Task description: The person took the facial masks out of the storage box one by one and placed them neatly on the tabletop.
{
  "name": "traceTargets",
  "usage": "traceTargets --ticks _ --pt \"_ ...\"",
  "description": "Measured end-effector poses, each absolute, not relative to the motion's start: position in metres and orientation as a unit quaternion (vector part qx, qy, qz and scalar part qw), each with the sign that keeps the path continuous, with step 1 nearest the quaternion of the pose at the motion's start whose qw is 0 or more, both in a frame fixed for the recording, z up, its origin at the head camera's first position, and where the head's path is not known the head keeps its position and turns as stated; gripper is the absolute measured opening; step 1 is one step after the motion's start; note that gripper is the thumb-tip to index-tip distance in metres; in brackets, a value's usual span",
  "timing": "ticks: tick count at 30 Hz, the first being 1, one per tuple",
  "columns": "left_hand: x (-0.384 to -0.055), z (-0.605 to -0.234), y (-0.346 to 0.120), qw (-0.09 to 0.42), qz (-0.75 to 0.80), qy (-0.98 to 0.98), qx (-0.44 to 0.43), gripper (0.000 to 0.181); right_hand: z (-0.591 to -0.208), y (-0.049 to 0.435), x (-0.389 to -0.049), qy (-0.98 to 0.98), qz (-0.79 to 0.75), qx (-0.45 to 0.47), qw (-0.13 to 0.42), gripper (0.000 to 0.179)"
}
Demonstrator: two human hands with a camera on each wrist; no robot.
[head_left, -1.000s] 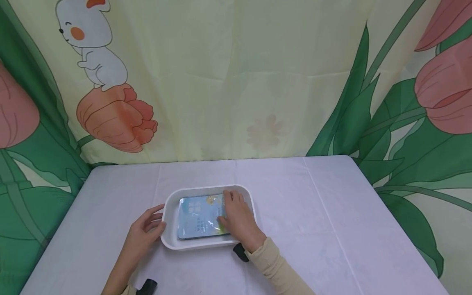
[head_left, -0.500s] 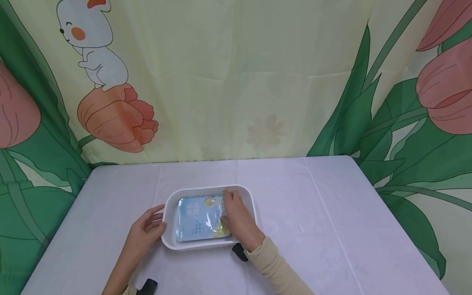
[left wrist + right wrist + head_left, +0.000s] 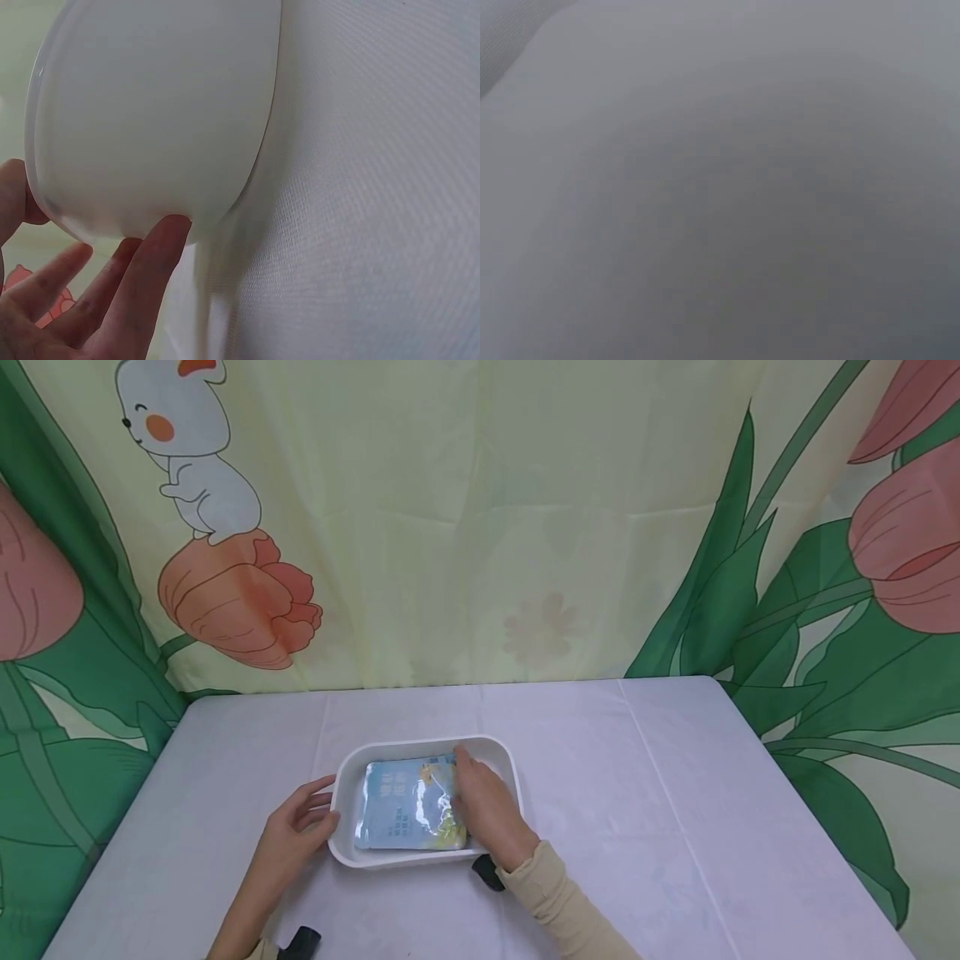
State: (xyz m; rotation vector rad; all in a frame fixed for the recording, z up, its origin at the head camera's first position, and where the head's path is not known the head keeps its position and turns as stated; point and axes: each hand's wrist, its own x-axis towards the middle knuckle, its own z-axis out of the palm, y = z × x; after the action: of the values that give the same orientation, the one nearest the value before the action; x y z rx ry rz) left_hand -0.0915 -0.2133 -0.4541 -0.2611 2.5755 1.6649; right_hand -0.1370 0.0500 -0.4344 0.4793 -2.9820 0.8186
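Note:
In the head view, a shiny light-blue flat packet (image 3: 408, 806), with pale lettering and a yellow-green corner, lies inside a white rectangular tray (image 3: 347, 839). My right hand (image 3: 491, 806) reaches over the tray's right side and grips the packet's right edge; its fingertips are mostly hidden. At the tray's left end, my left hand (image 3: 303, 818) holds the wall between thumb and fingers. The left wrist view shows the tray's smooth outer wall (image 3: 157, 112), fingers (image 3: 150, 277) against it and one digit at the rim. Only a blurred pale surface fills the right wrist view.
A white cloth covers the table (image 3: 622, 810) under the tray. Behind it hangs a pale curtain (image 3: 420, 527) printed with a rabbit, tulips and leaves. Dark wrist camera mounts (image 3: 489, 872) sit near both sleeves.
The packet's near left corner has slid slightly left and the glare on its surface has grown brighter and shifted. The right fingers have curled in a little; the left hand and tray stay put.

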Motion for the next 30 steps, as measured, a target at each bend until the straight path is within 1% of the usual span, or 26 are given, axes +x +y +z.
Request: traceTargets --ticks 3,7,10,15,24,27,30 --pt "-0.0911 -0.4534 -0.2132 0.034 0.539 0.838 -0.085 0.054 -0.4358 0.0528 -0.1357 -0.953 0.246 0.174 0.032 0.057" --pt "-0.0911 -0.4535 -0.2126 0.033 0.533 0.841 -0.085 0.054 -0.4367 0.055 -0.1356 -0.95 0.251 0.181 0.037 0.045" --pt "-0.091 -0.4536 -0.2123 0.034 0.533 0.841 -0.087 0.054 -0.4367 0.0553 -0.1368 -0.947 0.264 0.179 0.036 0.039" --pt "-0.0905 -0.4531 -0.212 0.03 0.532 0.842 -0.083 0.053 -0.4363 0.0558 -0.1375 -0.937 0.295 0.18 0.05 0.034" --pt "-0.0914 -0.4553 -0.2133 0.028 0.536 0.84 -0.082 0.054 -0.4338 0.0559 -0.1395 -0.926 0.342 0.16 0.022 0.016" --pt "-0.0915 -0.4542 -0.2133 0.031 0.539 0.838 -0.081 0.055 -0.4319 0.0558 -0.1407 -0.919 0.362 0.156 0.017 0.014" --pt "-0.0914 -0.4536 -0.2135 0.031 0.541 0.837 -0.08 0.055 -0.4302 0.0567 -0.1415 -0.91 0.383 0.155 0.016 0.017"
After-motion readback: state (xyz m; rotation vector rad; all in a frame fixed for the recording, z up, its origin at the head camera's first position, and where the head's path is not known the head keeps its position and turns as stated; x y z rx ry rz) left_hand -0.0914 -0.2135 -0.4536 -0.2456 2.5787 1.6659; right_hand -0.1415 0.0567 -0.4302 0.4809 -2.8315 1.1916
